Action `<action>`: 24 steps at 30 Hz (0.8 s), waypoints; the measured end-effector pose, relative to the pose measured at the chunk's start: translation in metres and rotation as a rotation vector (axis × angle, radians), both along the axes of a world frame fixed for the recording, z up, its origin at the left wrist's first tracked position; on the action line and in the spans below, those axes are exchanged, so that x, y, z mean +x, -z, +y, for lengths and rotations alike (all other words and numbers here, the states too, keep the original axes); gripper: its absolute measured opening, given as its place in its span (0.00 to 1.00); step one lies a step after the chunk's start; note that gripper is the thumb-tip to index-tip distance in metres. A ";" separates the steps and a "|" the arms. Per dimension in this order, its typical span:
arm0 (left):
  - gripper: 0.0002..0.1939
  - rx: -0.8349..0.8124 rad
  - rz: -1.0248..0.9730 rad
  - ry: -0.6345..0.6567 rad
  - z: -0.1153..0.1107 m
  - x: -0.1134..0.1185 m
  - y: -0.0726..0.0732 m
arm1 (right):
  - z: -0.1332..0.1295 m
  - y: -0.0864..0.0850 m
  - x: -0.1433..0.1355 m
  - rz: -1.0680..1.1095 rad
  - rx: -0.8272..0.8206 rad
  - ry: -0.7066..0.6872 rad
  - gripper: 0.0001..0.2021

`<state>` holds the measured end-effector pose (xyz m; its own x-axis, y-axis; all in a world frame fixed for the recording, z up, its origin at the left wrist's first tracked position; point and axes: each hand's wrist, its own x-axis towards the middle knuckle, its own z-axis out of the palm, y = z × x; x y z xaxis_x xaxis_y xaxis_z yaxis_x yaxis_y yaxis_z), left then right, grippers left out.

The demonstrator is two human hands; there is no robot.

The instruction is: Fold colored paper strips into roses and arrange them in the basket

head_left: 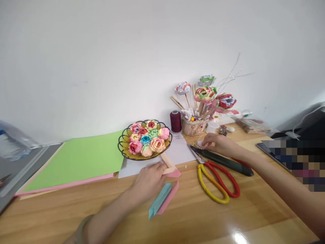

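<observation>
My left hand (151, 175) is closed on a cream and pink folded paper strip (168, 162), in front of the flower basket; some of its fingertips are hidden. Just below it on the table lie a teal folded strip (159, 200) and a pink folded strip (169, 197), side by side. My right hand (220, 144) reaches past the scissors, with its fingers closed at a small white round thing, perhaps a spool (200, 144). Scissors with one red and one yellow handle (213, 200) lie beside dark-handled pliers (225, 162).
A yellow basket with black rim (122, 150) holds several paper flowers. Green paper sheets (83, 159) lie left. Behind stand a maroon thread cone (175, 121) and a woven pot (194, 128) of sticks and paper flowers. A phone (266, 150) lies at the right.
</observation>
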<state>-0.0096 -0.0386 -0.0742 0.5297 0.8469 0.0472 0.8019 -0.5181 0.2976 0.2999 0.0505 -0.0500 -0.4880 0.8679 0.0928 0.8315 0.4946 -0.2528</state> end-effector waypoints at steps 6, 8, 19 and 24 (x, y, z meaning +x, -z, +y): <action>0.12 0.012 -0.001 0.008 0.001 0.000 0.001 | 0.003 0.008 -0.005 0.045 0.030 0.019 0.11; 0.12 0.019 0.000 0.008 0.000 0.000 0.001 | 0.003 0.013 -0.010 0.066 0.081 0.083 0.12; 0.12 -0.016 -0.015 -0.008 -0.001 -0.001 0.001 | 0.008 -0.005 0.002 0.166 0.113 0.207 0.18; 0.12 -0.027 -0.017 -0.020 0.000 0.000 0.000 | 0.015 0.005 -0.002 0.175 0.028 0.160 0.13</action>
<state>-0.0099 -0.0389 -0.0741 0.5123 0.8582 0.0329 0.8066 -0.4939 0.3247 0.2976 0.0659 -0.0546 -0.3193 0.9287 0.1885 0.8445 0.3691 -0.3880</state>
